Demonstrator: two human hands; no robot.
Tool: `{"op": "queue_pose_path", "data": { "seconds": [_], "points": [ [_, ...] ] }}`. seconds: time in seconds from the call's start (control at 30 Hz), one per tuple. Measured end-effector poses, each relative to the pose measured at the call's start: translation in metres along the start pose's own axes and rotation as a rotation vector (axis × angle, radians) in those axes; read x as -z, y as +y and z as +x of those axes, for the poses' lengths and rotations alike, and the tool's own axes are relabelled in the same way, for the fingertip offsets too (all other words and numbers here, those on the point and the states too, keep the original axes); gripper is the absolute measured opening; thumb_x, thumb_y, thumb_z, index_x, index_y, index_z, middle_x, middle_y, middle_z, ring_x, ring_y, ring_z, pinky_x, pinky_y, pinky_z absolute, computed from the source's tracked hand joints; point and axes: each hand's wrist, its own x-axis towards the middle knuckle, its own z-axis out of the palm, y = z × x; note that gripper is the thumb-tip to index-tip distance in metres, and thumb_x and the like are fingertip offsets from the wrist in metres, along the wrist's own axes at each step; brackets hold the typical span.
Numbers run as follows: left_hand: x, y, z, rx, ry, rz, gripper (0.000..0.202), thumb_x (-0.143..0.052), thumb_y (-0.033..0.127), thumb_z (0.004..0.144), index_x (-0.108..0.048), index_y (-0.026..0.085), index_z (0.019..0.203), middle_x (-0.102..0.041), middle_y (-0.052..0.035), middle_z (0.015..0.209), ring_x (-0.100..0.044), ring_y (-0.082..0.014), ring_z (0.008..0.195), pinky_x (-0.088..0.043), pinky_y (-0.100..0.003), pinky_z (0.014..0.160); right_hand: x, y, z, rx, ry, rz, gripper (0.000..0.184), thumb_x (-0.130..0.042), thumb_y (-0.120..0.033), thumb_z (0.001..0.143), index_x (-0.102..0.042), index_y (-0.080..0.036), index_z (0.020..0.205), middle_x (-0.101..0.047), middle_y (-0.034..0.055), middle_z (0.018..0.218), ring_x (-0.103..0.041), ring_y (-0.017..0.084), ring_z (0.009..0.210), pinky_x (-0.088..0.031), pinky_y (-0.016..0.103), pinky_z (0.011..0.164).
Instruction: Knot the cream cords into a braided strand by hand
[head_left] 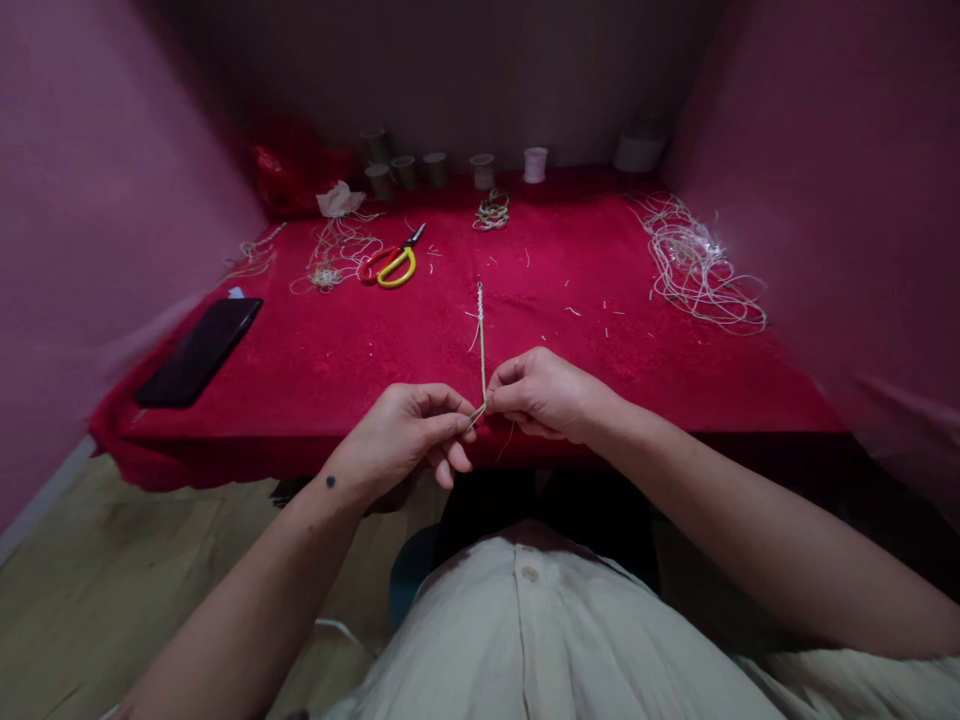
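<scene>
I see through 1 camera worn on my head, facing forward and down over my shirt (540, 620). My left fingers (442, 398) and right fingers (513, 371) sit close, mid-view; the counter (390, 345) stretches beyond to the dark back wall (585, 70), pink surfaces (112, 200) framing both sides.

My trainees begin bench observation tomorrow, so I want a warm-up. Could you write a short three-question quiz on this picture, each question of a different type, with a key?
1. True or false: the scissors have two handles of the same colour.

2. Multiple choice: what do the left hand and the right hand both pinch?
A) a spool
B) thin cord
C) a plastic bag

3. Fill in the gap: seen from the person's seat, the black phone lies toward the ____ end of the red cloth.

Key: 1. False (one is red, the other yellow). 2. B. 3. left.
</scene>
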Motion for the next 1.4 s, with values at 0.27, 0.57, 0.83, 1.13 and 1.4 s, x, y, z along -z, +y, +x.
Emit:
{"op": "queue_pose_path", "data": {
  "seconds": [0.27, 0.57, 0.83, 1.13, 1.4],
  "points": [
    [0.001, -0.001, -0.005, -0.046, 0.062, 0.062, 0.012, -0.063, 0.026, 0.076, -0.057, 0.015, 0.077, -0.064, -0.0013, 0.053, -0.052, -0.0105, 0.035, -0.039, -0.018, 0.031, 0.000, 0.000, 0.000, -0.002, -0.005, 0.033, 0.016, -0.054, -0.006, 0.070, -0.050, -0.015, 0.057, -0.039, -0.0085, 0.033, -0.029, 0.003, 0.025, -0.016, 0.017, 0.026],
    [-0.003, -0.001, -0.010, -0.244, 0.241, 0.318, 0.008, -0.059, 0.023, 0.077, -0.057, 0.017, 0.073, -0.049, 0.0058, 0.053, -0.040, -0.0045, 0.041, -0.030, -0.015, 0.039, -0.002, 0.003, 0.002, 0.011, 0.015, -0.019, 0.015, -0.056, -0.009, 0.070, -0.051, -0.016, 0.058, -0.038, -0.0087, 0.035, -0.029, 0.004, 0.027, -0.016, 0.018, 0.029],
    [-0.043, -0.025, -0.012, -0.430, 0.429, 0.783, 0.013, -0.046, 0.024, 0.086, -0.058, 0.018, 0.085, -0.065, -0.0046, 0.072, -0.059, -0.0165, 0.063, -0.041, -0.026, 0.061, -0.007, -0.001, 0.000, -0.014, 0.069, -0.041, 0.020, -0.051, -0.006, 0.070, -0.048, -0.015, 0.053, -0.036, -0.0079, 0.035, -0.030, 0.003, 0.029, -0.019, 0.018, 0.031],
    [-0.052, -0.041, -0.010, -0.566, 0.384, 0.872, 0.022, -0.040, 0.020, 0.090, -0.062, 0.017, 0.088, -0.066, -0.0105, 0.083, -0.063, -0.0199, 0.075, -0.046, -0.029, 0.069, 0.004, 0.006, 0.002, 0.035, -0.074, 0.027, 0.015, -0.054, -0.012, 0.071, -0.052, -0.015, 0.057, -0.039, -0.0081, 0.036, -0.032, 0.005, 0.027, -0.018, 0.018, 0.028],
    [-0.023, -0.013, -0.020, -0.212, 0.331, 0.086, 0.021, -0.057, 0.031, 0.084, -0.057, 0.017, 0.100, -0.059, 0.0029, 0.055, -0.054, -0.0111, 0.040, -0.044, -0.022, 0.041, 0.003, 0.004, -0.001, 0.033, -0.033, -0.012, 0.013, -0.053, -0.012, 0.074, -0.055, -0.014, 0.061, -0.037, -0.0087, 0.033, -0.029, 0.004, 0.028, -0.016, 0.017, 0.029]
  ]
}}
